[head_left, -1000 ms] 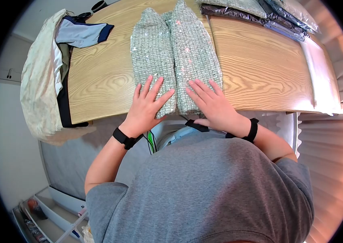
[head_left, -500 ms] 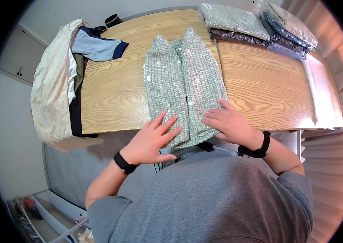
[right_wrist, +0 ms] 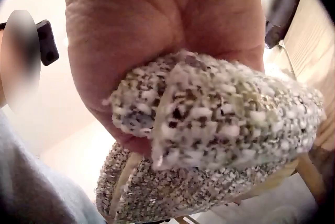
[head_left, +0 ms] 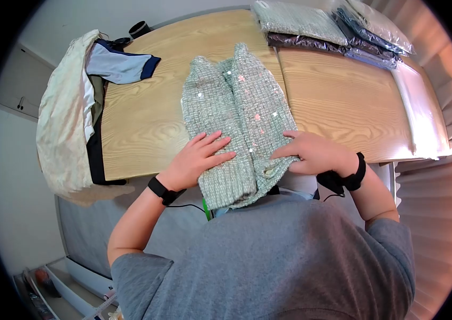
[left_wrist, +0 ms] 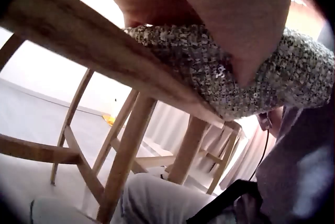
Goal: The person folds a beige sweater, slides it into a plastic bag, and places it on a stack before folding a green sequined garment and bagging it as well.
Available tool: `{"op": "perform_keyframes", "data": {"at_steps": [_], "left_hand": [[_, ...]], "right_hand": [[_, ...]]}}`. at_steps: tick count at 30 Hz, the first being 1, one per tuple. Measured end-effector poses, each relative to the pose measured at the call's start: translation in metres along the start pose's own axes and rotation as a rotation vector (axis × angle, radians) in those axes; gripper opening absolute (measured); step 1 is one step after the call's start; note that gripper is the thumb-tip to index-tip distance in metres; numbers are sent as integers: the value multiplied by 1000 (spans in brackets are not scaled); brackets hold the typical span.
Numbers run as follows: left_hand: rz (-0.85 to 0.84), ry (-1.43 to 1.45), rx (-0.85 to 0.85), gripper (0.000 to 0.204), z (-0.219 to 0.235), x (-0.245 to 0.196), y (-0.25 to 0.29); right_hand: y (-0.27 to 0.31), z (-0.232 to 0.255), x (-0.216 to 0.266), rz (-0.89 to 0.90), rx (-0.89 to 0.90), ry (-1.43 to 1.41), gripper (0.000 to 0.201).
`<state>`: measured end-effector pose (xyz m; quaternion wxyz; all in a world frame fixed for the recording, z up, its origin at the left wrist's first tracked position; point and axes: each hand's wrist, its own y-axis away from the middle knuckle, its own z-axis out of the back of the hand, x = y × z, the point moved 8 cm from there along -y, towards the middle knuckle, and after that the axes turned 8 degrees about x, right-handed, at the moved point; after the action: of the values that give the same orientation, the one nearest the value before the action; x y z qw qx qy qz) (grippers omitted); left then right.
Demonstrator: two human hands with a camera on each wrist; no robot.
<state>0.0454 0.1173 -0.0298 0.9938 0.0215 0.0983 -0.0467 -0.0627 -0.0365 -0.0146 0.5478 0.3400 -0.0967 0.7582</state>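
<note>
A pale green, sequined tweed-knit garment (head_left: 223, 122) lies folded lengthwise on the wooden table, its lower end hanging over the near edge towards the person. On its left half rests the left hand (head_left: 200, 160), fingers laid out over the knit; in the left wrist view the thumb (left_wrist: 246, 62) lies against the overhanging part. The right hand (head_left: 319, 153) grips the garment's right edge near the bottom, fingers curled. Seen from the right wrist, a doubled fold of the garment (right_wrist: 220, 119) sits under the palm, and the fingertips are hidden behind it.
Plastic-bagged folded clothes (head_left: 303, 24) are stacked at the back right, with clear plastic sheets (head_left: 420, 112) at the right end. Several loose clothes, including a cream one (head_left: 63, 117), drape over the left end. A dark cup-like object (head_left: 139, 29) stands at the back.
The garment has slid towards the person, and its lower end now hangs past the table edge, slanting. The right hand has gone from lying flat on it to gripping its right edge.
</note>
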Motion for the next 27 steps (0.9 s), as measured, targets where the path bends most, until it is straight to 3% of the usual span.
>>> {"op": "perform_keyframes", "data": {"at_steps": [7,9,12,14,16,18,19,20,22,23,24,27], "left_hand": [[-51,188,10,41,11,-2,-2],[-88,205,-9,38,21,-9,-7],[-208,53,90,32,18,-18,-19],[-214,288,114,27,14,-11,-27],[-207,328,119,30,2,1,-35],[-143,531,228,42,-16,17,-45],[-155,1047,116,44,-9,26,-35],[-161,1036,119,44,-6,23,-32],[366,1275,-95,39,-5,64,-23],[416,1683,-185,38,-19,76,-22],[472,1888,-160,38,-24,85,-23],[452,2022,-103,37,-20,99,-33]], "right_hand": [[-9,-2,22,71,90,-22,35],[-17,-10,10,-30,232,25,37],[-26,-13,-8,-29,339,-256,36],[-32,-1,-12,55,301,-275,34],[-36,3,-18,26,454,-404,33],[-39,17,-23,44,455,-443,31],[-41,22,-31,51,440,-605,31],[-43,27,-41,61,422,-765,32],[-46,44,-61,-16,347,-873,38],[-46,58,-65,-79,266,-1020,38],[-47,72,-71,-140,183,-1164,38],[-73,101,-103,-187,135,-1165,33]]}}
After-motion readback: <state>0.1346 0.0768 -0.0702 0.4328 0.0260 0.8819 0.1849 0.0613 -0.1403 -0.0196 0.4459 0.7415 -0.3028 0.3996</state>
